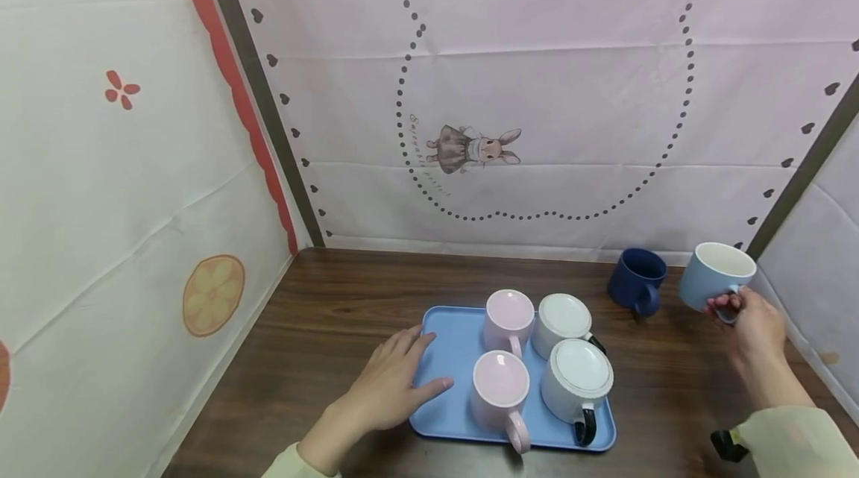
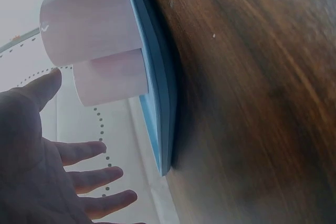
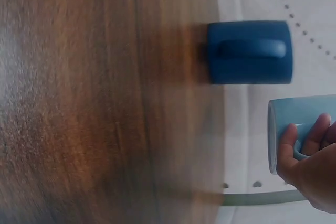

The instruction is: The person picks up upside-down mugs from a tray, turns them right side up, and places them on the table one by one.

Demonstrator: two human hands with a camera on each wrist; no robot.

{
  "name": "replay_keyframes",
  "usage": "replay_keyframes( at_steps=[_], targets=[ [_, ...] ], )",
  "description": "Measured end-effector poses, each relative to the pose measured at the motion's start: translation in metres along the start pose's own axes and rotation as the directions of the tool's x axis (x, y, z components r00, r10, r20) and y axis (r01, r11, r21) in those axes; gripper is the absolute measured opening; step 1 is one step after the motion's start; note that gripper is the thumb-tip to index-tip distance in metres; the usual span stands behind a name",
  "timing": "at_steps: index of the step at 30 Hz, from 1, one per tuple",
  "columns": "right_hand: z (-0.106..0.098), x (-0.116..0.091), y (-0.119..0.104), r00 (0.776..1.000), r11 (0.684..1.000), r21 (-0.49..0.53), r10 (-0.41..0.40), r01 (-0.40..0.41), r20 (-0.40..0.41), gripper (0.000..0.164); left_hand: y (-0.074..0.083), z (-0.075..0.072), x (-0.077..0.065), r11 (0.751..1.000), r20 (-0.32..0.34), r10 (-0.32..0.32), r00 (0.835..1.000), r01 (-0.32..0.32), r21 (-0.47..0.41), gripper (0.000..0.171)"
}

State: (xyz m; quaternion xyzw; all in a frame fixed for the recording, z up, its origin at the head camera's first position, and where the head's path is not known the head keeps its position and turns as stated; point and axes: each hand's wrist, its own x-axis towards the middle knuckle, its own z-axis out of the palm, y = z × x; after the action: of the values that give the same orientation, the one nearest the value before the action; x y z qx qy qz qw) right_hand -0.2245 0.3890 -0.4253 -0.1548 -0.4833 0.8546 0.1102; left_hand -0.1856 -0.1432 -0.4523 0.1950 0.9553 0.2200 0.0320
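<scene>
My right hand (image 1: 758, 325) grips a light blue mug (image 1: 703, 284) by its handle at the back right. In the right wrist view, the mug's base hangs clear of the wooden table. Left of it stands a dark blue mug (image 1: 628, 285), upright with its handle toward me. My left hand (image 1: 389, 382) is spread at the left edge of a blue tray (image 1: 456, 329), fingers relaxed and holding nothing. Two pink mugs (image 1: 493, 407) and two white mugs with black handles (image 1: 567, 392) sit in two columns on the tray, bases up.
The brown wooden table (image 1: 376, 284) is enclosed by printed cloth walls (image 1: 570, 105) at the back, left and right. The dark blue mug stands close to the back wall. A black band (image 1: 728, 446) shows at my right sleeve.
</scene>
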Motion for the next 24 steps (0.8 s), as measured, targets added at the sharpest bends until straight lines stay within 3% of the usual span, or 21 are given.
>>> replay_keyframes(
  at_steps=[6, 12, 24],
  targets=[
    [-0.006, 0.016, 0.008, 0.999, 0.999, -0.008, 0.045, -0.045, -0.03, 0.044, 0.001, -0.001, -0.001, 1.0, 0.0, 0.016, 1.0, -0.016, 0.007, 0.085],
    [-0.009, 0.027, 0.015, 0.996, 0.992, -0.093, 0.086, -0.088, -0.027, 0.046, 0.003, -0.003, -0.003, 1.0, 0.0, 0.013, 1.0, -0.013, 0.001, 0.084],
    [-0.013, 0.038, 0.027, 0.99, 0.982, -0.148, 0.128, -0.117, 0.066, 0.051, 0.004, -0.002, -0.005, 1.0, 0.0, 0.017, 1.0, -0.017, 0.011, 0.085]
  ],
)
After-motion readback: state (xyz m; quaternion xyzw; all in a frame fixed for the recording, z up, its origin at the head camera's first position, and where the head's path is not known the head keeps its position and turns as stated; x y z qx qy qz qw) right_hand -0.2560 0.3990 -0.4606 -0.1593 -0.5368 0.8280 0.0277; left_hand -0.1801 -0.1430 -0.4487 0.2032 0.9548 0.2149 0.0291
